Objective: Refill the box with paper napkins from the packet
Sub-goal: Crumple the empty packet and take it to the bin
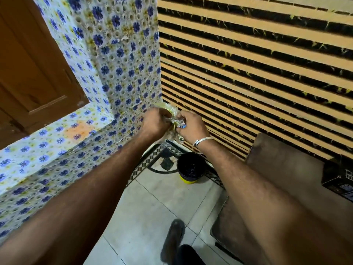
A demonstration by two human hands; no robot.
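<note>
A crumpled clear plastic packet (172,119) with green and yellow print is bunched between both my hands, held in the air in front of the wall corner. My left hand (154,121) grips its left side with closed fingers. My right hand (190,126), with a silver bracelet on the wrist, grips its right side. No napkins show inside the crumpled plastic. A dark box (338,176) stands on the brown surface at the right edge; its contents are hidden.
Directly below my hands on the tiled floor stands a small bin (191,167), yellow with a black liner. A flower-patterned counter (47,146) juts out at the left, a striped wall (257,73) at the right. My shoe (172,240) is near the bottom.
</note>
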